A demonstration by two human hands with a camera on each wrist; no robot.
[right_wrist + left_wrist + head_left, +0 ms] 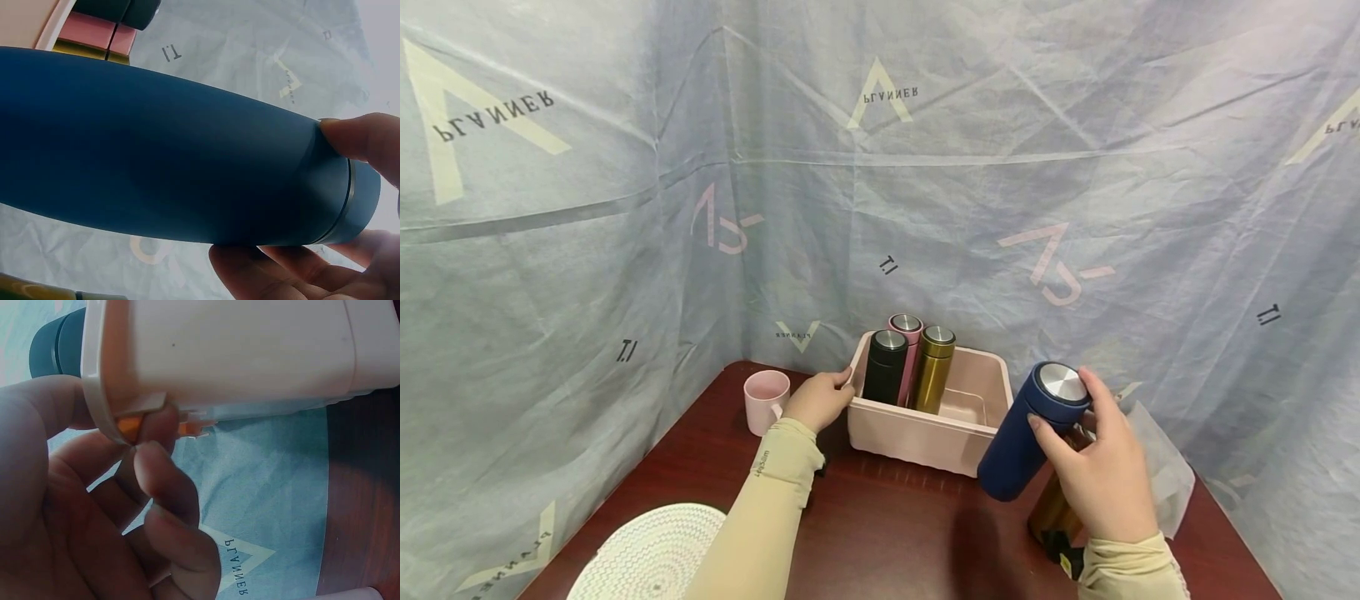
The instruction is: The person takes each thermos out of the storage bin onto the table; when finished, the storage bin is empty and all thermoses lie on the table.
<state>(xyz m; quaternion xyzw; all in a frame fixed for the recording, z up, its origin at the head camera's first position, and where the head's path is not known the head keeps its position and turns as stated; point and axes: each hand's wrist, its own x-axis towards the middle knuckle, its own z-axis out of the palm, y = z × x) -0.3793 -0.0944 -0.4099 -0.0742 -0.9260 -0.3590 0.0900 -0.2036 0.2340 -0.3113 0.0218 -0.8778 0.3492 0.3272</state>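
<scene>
Near its top, my right hand [1108,475] grips a blue thermos bottle [1015,450] with a silver-topped lid. The bottle hangs tilted above the table, just right of a pale pink plastic bin [917,437]. In the right wrist view the blue bottle [175,150] lies between thumb and fingers. My left hand [820,400] pinches the rim at the bin's left end; the left wrist view shows its fingers curled under that rim [94,375]. Inside the bin, a black bottle [886,371], a pink bottle [913,350] and a gold bottle [934,375] stand upright at the left.
A brown-gold bottle [1054,508] stands on the table, partly hidden behind my right hand. Right of it lies a whitish translucent sheet or bag [1168,475]. A pink mug [763,400] stands left of the bin. A white woven round mat [640,554] lies front left.
</scene>
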